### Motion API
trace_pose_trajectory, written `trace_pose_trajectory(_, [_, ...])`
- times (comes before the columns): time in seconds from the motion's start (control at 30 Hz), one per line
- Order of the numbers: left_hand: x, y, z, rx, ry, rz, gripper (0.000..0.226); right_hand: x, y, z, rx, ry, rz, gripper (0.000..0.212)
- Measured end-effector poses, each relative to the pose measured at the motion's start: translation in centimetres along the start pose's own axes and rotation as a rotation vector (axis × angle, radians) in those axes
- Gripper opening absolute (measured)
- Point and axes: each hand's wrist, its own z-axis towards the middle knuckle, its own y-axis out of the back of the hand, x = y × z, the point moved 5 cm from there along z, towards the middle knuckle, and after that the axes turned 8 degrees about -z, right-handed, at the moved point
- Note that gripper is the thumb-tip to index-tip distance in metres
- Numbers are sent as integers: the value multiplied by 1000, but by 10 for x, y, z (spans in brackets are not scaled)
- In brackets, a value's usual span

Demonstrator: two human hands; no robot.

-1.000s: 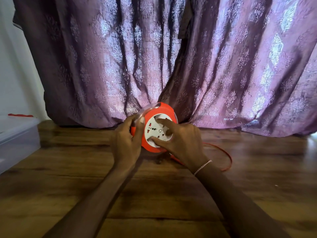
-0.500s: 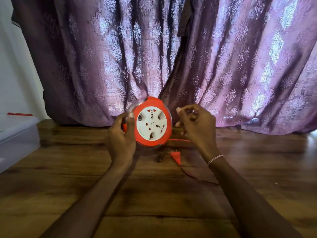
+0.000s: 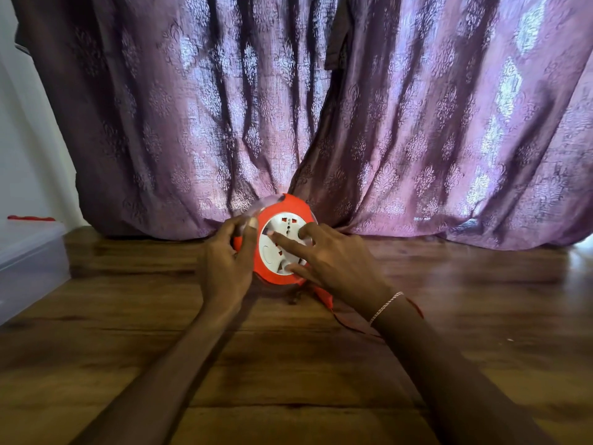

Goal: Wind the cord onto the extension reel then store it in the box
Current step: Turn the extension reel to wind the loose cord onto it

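The round orange extension reel (image 3: 290,205) with its white socket face (image 3: 276,252) stands on edge on the wooden floor. My left hand (image 3: 229,263) grips its left rim. My right hand (image 3: 333,260) lies on the white face, fingers spread across the sockets. A short length of orange cord with its plug (image 3: 325,297) trails on the floor under my right wrist; part of it is hidden by that arm. The clear plastic box (image 3: 30,261) sits at the left edge.
A purple patterned curtain (image 3: 321,107) hangs down to the floor right behind the reel. A white wall (image 3: 25,139) is at the far left. Bare wooden floor (image 3: 288,364) lies in front of the reel.
My right hand, off the reel to its right half a second ago, is back on the white face. The long cord loop at the right a second ago is gone; only a short end remains.
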Motion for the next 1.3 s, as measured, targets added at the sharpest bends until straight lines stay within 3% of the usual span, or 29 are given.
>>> trace_pose_trajectory(0.2, [-3,-4,-2,36,-40,12,50,3,3,2,-24,-139,-1,62])
trace_pose_trajectory(0.37, [-9,-7,-6,27,-76,41,52,-4,-21,-2,115,-653,361,69])
trace_pose_trajectory(0.43, [-12,-8,-8,30,-86,39,52,-3,-23,-5,122,-890,632,61])
trace_pose_trajectory(0.5, [-11,-9,-9,25,-84,39,52,4,-29,-9,127,-1168,1107,53])
trace_pose_trajectory(0.57, [-9,-9,-8,6,-76,54,53,12,-32,-10,166,-1293,1418,49])
trace_pose_trajectory(0.67, [-4,-4,-5,-47,-27,52,55,-2,-22,-7,113,-1224,1437,33])
trace_pose_trajectory(0.73, [0,0,-2,-76,14,29,54,-28,-7,-7,-12,-1041,1074,25])
trace_pose_trajectory(0.83, [4,4,1,-102,58,-17,53,-43,16,-6,-114,-582,362,25])
trace_pose_trajectory(0.97, [2,4,0,-109,61,0,55,-15,11,0,-29,-165,109,45])
trace_pose_trajectory(1.13, [-2,-1,-5,-65,50,1,50,6,4,6,80,-98,-20,59])
trace_pose_trajectory(1.3, [-6,-4,-6,-31,-12,71,50,7,3,4,69,-117,-17,60])
